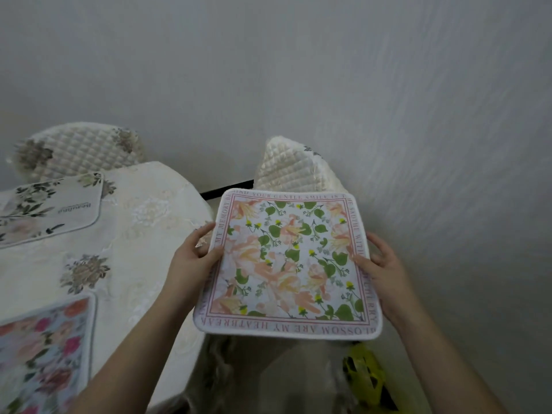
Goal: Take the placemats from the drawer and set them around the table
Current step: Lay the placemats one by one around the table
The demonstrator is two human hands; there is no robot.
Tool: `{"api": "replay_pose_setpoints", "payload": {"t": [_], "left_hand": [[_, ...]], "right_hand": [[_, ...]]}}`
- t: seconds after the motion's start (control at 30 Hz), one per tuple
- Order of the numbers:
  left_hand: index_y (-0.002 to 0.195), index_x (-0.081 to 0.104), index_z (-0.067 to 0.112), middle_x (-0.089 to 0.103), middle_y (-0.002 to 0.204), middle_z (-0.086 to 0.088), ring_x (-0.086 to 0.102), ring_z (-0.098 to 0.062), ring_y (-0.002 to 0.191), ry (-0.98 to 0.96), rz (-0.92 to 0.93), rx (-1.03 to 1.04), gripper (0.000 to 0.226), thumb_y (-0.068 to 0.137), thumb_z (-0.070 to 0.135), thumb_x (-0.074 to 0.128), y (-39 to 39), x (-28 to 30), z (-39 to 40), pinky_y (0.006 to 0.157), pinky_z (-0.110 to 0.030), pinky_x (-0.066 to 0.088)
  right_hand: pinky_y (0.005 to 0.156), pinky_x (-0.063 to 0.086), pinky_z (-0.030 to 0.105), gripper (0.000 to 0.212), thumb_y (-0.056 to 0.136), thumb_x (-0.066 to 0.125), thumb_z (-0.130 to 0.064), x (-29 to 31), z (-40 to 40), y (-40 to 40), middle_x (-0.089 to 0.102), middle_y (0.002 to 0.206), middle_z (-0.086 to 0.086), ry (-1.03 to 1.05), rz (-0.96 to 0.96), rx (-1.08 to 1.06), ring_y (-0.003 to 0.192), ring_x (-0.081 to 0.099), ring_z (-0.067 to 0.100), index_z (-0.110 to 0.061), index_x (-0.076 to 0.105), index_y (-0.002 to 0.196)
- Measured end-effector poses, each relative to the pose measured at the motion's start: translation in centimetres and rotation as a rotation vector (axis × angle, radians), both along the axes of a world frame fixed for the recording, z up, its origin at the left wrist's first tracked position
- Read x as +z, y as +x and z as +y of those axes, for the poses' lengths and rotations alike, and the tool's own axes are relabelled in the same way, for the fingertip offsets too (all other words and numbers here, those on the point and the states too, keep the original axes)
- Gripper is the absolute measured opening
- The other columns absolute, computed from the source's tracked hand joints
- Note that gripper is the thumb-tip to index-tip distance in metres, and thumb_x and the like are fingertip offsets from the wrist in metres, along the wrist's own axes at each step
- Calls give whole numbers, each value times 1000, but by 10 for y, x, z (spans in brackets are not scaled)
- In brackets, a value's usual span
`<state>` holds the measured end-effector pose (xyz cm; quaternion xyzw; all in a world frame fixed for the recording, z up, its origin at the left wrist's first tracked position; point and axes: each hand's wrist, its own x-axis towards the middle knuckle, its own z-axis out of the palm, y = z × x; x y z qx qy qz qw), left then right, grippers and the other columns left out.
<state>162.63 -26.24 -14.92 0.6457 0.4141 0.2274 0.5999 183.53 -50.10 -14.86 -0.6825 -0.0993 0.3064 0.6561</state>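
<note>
Left hand: the left hand (191, 258) grips the left edge of the held mat (291, 264), thumb on top near the border, fingers curled beneath the edge.
Right hand: the right hand (380, 264) holds the right edge of the same mat, thumb lying on the printed border, fingers curled behind it.
Held mat: square with rounded corners, white trim, a pink lettered border and a print of peach flowers, green leaves and small yellow buds. It sits roughly flat in the air between both hands, to the right of the surface (143, 234) and not resting on it; its left edge is near the surface's rim.
Surface: covered in a cream embroidered cloth with a grey-brown flower motif; its rounded edge curves down in front of the person.
Far mat: a pale mat (50, 209) with dark leaves and a printed word lies flat on the far left of the surface.
Near mat: a mat (41, 348) with red, pink and orange flowers lies flat at the near left, cut off by the frame edge.
Chairs: one quilted chair back (80, 149) stands behind the surface, another (295, 167) just beyond the held mat.
Yellow object: something yellow and black (367, 377) shows below the held mat, too blurred to name.
Wall: a plain grey wall (328, 70) fills the upper frame.
</note>
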Motion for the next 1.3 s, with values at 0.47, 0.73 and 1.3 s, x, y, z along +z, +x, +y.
{"api": "replay_pose_setpoints", "payload": {"t": [0.47,0.73,1.3], "left_hand": [[138,51,31,78,90,-4,76,-25,80,-48,-8,328,46,97,14,61,28,-21,74,77,-47,61],[138,50,32,78,91,-4,76,-27,81,-76,-6,595,47,96,13,61,38,-29,92,78,-52,60],[139,51,27,76,99,-2,75,-22,83,-212,-1,1040,43,97,16,59,-48,-84,101,80,-52,60]], "right_hand": [[69,60,46,44,89,68,-10,-14,151,95,77,94,4,-41,17,296,82,75,30,-35,56,123],[59,60,41,44,91,66,-11,-17,247,140,77,92,2,-88,-11,578,78,75,27,-39,51,121],[61,61,40,50,93,63,-6,-57,408,53,77,92,1,-225,-71,1029,79,75,25,-21,48,138]]}}
